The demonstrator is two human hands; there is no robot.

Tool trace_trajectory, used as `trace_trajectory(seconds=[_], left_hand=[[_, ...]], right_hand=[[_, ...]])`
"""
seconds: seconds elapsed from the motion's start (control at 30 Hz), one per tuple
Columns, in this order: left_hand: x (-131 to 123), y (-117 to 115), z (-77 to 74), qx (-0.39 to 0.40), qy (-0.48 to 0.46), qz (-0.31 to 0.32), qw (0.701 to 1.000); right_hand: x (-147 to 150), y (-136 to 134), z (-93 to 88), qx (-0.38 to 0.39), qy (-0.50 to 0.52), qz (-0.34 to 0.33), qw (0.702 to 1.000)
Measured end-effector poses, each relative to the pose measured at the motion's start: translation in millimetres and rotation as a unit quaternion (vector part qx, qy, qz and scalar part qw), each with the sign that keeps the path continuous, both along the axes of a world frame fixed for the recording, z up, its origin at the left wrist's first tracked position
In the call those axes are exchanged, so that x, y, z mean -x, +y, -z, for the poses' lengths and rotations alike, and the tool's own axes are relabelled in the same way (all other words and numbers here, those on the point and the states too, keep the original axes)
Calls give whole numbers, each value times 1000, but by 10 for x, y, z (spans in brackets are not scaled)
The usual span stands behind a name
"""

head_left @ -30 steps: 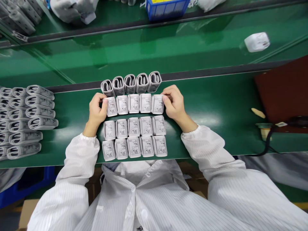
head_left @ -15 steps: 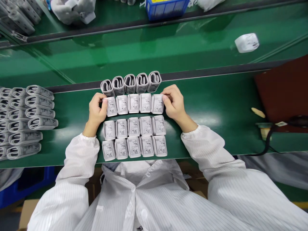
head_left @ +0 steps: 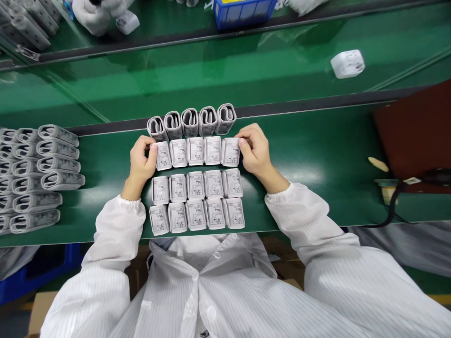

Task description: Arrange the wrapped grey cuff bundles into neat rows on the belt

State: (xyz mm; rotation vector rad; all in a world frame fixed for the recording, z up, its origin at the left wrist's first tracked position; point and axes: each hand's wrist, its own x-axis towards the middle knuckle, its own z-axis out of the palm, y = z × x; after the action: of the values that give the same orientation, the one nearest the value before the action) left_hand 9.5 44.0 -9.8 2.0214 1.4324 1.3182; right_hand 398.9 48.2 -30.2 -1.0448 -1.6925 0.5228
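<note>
Leftward along the green strip (head_left: pixel 211 75) behind the bench (head_left: pixel 317 164) slides a white block (head_left: pixel 348 64), now further over than in the earlier frame. At the upper left a pale bundle (head_left: pixel 93 16) also shifts a little, showing more of the small white roll (head_left: pixel 127 22) beside it; what the bundle is, I cannot tell.

Both hands keep their places. Left hand (head_left: pixel 143 157) is curled, thumb and forefinger closed at the left end of a row of printed packets (head_left: pixel 195 151); right hand (head_left: pixel 256 149) closes on the right end in the same way, its other fingers folded in. Between them the five packets stand side by side in a nearly straight line. How firmly the fingertips press is not visible.

So the change lies away from the work in hand: the block is well apart from the packets, and the held row looks undisturbed and steady.

Just behind that row, by the bench's far edge, stand five rolls (head_left: pixel 190 123) with their coiled ends showing. Nearer the person lie two more rows of five, a middle row (head_left: pixel 196 186) and a front row (head_left: pixel 196 215), close together, with a strip of bare bench between them and the held row. More folded rolls (head_left: pixel 58 163) are piled at the left.
</note>
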Motion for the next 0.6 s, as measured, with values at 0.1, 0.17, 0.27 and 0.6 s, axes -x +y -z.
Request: trace_trajectory(seconds=[0.1,0.17,0.27,0.6], left_hand=[[-4,-3,-9,-1,1,1,1000],[-8,-5,-14,-2,3,1,1000],[-12,-8,-19,-2,1,2,1000],[-6,-6,-13,-6,-1,4,1000]], right_hand=[[-3,-2,18,-3,5,-2,1000],[-8,-1,29,-6,10,-5,1000],[-13,0,36,-8,16,-12,1000],[-15,7,33,-50,6,-16,999]])
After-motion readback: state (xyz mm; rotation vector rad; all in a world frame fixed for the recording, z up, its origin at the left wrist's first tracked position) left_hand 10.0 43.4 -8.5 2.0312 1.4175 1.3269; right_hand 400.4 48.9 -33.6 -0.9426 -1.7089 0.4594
